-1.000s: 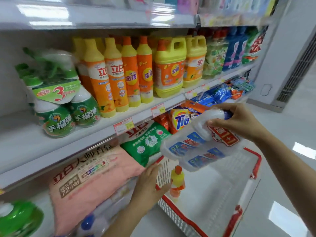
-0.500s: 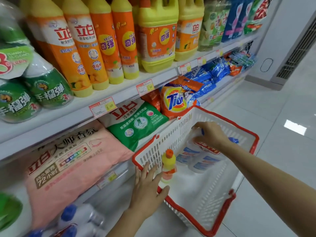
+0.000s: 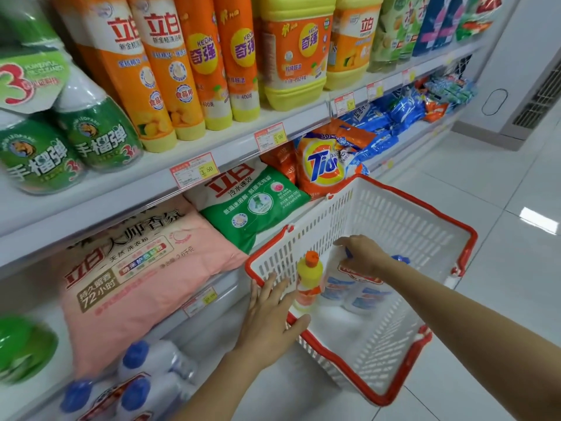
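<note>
Head view: right hand (image 3: 367,256) gripped white bottle pack (image 3: 352,294) inside basket (image 3: 425,208).
Pack sat under its curled fingers; left hand (image 3: 268,314) pressed the basket's rim, fingers spread straight, yellow bottle (image 3: 309,276) just beyond them.

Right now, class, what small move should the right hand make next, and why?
Probably let go and lift away: the bottle pack sits in the basket beside the yellow bottle, the right hand grips its top, and the left hand rests on the rim.
</note>
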The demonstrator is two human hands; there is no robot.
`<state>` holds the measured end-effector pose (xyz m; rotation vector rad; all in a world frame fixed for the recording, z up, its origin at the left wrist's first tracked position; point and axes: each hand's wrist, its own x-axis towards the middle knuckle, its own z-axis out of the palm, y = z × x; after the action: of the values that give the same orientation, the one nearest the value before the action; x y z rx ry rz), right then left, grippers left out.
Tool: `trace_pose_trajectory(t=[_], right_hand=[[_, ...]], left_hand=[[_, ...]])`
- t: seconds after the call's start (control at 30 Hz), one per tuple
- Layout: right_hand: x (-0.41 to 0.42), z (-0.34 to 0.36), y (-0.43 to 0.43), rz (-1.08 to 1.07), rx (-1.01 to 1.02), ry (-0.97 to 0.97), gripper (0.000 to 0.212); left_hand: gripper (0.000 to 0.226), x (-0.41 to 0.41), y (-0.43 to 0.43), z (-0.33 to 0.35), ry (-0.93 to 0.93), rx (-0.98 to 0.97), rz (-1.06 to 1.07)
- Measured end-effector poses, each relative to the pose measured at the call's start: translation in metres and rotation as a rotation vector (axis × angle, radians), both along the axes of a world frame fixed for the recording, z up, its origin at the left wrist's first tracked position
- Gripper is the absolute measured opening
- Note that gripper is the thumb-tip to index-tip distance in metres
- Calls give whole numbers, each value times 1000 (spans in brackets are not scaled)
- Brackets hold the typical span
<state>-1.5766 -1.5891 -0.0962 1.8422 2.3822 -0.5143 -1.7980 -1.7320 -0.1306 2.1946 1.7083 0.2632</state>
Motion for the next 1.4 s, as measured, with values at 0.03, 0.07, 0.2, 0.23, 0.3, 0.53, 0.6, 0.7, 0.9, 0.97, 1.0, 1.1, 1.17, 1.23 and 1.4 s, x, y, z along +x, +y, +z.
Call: trace_pose_trajectory(t=[0.03,0.07,0.2,0.23,0.3,0.53,0.6,0.7,0.9,0.97,1.0,1.1,1.17,1.23,1.4], right_hand=[[1,5,-2,10,-39,-8,56],[1,11,-4,17,-59,-25,60],[-29,49,-21,37,183,141,61],[-47,61,-29,84,250,264,56],[-91,84,-48,234,291,446,43],[-252,79,-129,724,-3,459,27],[-281,56,-144,753,-104,320,32],[-306,26,-157,729,-170,205,38],[-314,9,-162,608,-118,208,38],[-312,7,-167,591,-89,256,38],[-312,8,-171,587,-72,290,38],[-313,24,-178,596,8,362,36],[-309,46,-180,593,63,398,36],[-302,75,-180,577,92,465,34],[-288,162,-179,536,184,716,28]], left_hand=[[61,-3,-1,3,-50,-15,-4],[59,-8,-2,8,-103,-20,-4],[40,-50,-19,35,-226,107,35],[34,-66,-27,42,-228,166,57],[24,-100,-44,56,-196,241,131],[21,-211,-126,74,-104,181,452],[29,-232,-147,66,-110,105,503],[39,-252,-168,52,-178,-31,550],[41,-276,-185,30,-360,-167,590],[36,-282,-188,27,-491,-185,624],[34,-285,-189,25,-547,-180,642],[38,-294,-196,23,-675,-161,693],[51,-296,-201,23,-778,-172,716],[68,-299,-202,28,-880,-184,705],[78,-292,-194,63,-932,-98,535]])
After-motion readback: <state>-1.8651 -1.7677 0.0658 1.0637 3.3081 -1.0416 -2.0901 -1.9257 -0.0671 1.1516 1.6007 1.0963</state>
